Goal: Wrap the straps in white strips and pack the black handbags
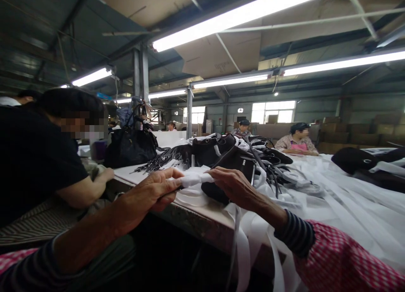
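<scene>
Desk [125, 172] runs across the middle, its front edge slanting down to the right. White sheeting [344, 203] covers the right side. Heap of black bags [236, 161] at centre, pale strips [243, 245] hanging over the near edge.

Both forearms reach forward and converge. Left hand [158, 188] comes up from lower left, thumb laid along the top, fingers curled beneath, closed in a pinch on the wrapping. Right hand [232, 183] angles in from lower right, back uppermost, wrist slightly bent, fingers long and nearly together, tips closed on the other end.

White wrapping [193, 177]: short span between the fingertips, held above the desk's front edge, before the bags. Soft, thin-looking, bunched and creased; slightly translucent.
</scene>
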Motion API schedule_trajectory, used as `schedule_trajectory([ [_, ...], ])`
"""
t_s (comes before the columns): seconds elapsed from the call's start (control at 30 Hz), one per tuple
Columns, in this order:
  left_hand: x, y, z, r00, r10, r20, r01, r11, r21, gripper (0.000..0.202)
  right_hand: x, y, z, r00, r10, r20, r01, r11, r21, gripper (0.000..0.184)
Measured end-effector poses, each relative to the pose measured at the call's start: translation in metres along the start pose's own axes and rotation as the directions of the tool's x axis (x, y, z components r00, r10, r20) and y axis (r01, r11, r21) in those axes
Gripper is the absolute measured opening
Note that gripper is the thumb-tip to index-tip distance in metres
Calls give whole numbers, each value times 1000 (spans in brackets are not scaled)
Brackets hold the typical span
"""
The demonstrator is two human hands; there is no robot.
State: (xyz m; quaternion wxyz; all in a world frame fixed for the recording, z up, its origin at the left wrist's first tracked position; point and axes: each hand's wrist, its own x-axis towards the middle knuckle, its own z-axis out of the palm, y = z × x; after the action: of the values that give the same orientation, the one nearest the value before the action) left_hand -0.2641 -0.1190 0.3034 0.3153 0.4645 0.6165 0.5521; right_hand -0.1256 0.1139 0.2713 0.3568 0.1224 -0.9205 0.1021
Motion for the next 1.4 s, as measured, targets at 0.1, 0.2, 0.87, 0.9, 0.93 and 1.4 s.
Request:
schedule_trajectory([
  [0.1, 0, -4, -1, 1000, -30, -8, 31, 999, 21, 42, 1, -4, 0, 1000, 6, 28, -5, 1000, -27, 27],
  [0.2, 2, -7, 0, 998, -64, -5, 64, 998, 29, 39, 4, -11, 2, 999, -6, 40, 7, 1000, -19, 26],
  [0.87, 5, -40, -2, 706, 678, 204, -211, -74, 975, 20, -3, -14, 15, 760, 204, 617, -597, 596, 538, 39],
  [0.9, 4, -42, -4, 674, 702, 229, -192, -133, 972, 21, -4, -14, 16, 747, 195, 635, -617, 558, 555, 40],
  [0.93, 4, -43, -5, 670, 702, 242, -188, -155, 970, 24, -5, -14, 17, 741, 188, 645, -631, 523, 573, 41],
  [1.4, 7, -32, -5, 948, 314, -50, -139, 550, 824, 28, -5, -21, 28, 796, 321, 513, -542, 755, 369, 38],
])
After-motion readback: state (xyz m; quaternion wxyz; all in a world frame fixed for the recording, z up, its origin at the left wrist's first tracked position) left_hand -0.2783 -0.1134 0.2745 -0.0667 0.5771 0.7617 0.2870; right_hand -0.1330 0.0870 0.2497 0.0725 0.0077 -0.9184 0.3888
